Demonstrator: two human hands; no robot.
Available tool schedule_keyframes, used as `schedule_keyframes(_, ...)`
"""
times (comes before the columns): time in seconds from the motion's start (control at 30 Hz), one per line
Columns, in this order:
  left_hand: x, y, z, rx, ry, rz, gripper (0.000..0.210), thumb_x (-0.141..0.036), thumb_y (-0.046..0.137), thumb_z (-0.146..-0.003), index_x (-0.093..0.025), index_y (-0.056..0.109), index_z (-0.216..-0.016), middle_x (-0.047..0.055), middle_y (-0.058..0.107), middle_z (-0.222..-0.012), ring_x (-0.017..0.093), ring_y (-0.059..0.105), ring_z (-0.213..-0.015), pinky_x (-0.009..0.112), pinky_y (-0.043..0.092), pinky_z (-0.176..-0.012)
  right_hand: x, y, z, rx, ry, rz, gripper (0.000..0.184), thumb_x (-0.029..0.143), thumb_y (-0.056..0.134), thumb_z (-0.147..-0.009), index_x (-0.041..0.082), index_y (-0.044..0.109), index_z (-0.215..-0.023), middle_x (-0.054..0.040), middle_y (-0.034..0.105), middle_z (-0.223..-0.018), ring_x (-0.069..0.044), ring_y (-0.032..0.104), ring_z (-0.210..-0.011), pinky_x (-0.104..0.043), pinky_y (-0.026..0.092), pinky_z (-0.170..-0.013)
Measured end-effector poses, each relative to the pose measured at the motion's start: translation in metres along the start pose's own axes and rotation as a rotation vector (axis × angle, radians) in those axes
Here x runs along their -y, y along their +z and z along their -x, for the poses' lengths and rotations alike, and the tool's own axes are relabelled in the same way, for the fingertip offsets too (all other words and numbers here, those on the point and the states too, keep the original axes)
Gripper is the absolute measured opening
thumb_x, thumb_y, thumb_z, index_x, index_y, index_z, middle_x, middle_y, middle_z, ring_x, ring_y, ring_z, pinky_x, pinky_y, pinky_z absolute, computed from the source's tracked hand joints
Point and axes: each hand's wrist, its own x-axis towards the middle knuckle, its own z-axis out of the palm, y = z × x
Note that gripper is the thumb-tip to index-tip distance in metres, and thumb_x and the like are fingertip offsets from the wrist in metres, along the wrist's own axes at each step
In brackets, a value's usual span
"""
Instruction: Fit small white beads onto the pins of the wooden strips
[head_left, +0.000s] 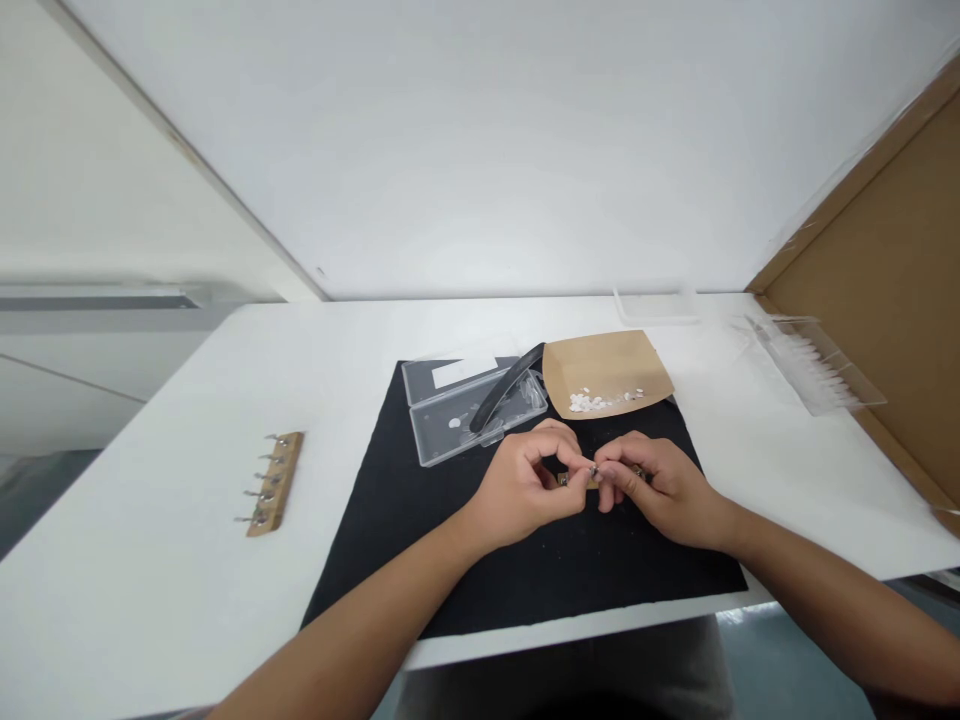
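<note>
My left hand (531, 478) is closed in a pinch, thumb and index fingertip meeting at a tiny metallic piece (594, 471) too small to make out. Against it, my right hand (660, 485) has its thumb and fingers closed around a small wooden strip (592, 484) that carries metal clips. Fingers cover most of this strip. Both hands are over the black mat (525, 590), fingertips touching or nearly so. Just beyond them stands a brown paper tray (611, 365) with a small pile of white bits (589, 401).
An opened clear plastic case (442, 440) lies at the mat's back left, a black curved strip (506, 388) across it. Another wooden strip with several metal clips (276, 485) sits far left. At right is a clear box of white slender pieces (814, 365), beside a cardboard panel (885, 260).
</note>
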Motion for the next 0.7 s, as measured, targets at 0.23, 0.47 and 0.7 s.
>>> schedule_keyframes(0.23, -0.001, -0.003, 0.001, 0.059, -0.080, 0.104, 0.021, -0.032, 0.082, -0.087, -0.012, 0.076, -0.087, 0.008, 0.065, -0.093, 0.010, 0.065, -0.063, 0.015, 0.057, -0.042, -0.001, -0.001, 0.001, -0.040, -0.014, 0.014, 0.033, 0.040, 0.052, -0.113, 0.023, 0.073, -0.095, 0.0009, 0.075, -0.079, -0.014, 0.068, -0.073, -0.028, 0.053, -0.074)
schedule_keyframes(0.47, -0.005, -0.009, -0.003, 0.106, -0.051, 0.043, 0.020, -0.034, 0.081, -0.090, -0.015, 0.081, -0.093, 0.009, 0.068, -0.093, 0.013, 0.068, -0.067, 0.018, 0.060, -0.043, -0.001, -0.002, 0.000, -0.103, -0.149, 0.157, 0.024, 0.032, 0.055, -0.112, 0.024, 0.071, -0.097, 0.0035, 0.077, -0.080, -0.013, 0.067, -0.071, -0.031, 0.047, -0.078)
schedule_keyframes(0.7, -0.006, -0.011, -0.004, 0.128, 0.003, -0.046, 0.018, -0.033, 0.079, -0.094, -0.016, 0.082, -0.096, 0.009, 0.068, -0.093, 0.014, 0.068, -0.077, 0.015, 0.059, -0.045, -0.005, -0.002, 0.000, -0.102, -0.137, 0.162, 0.024, 0.031, 0.056, -0.112, 0.024, 0.072, -0.096, 0.0034, 0.078, -0.083, -0.013, 0.067, -0.071, -0.033, 0.045, -0.081)
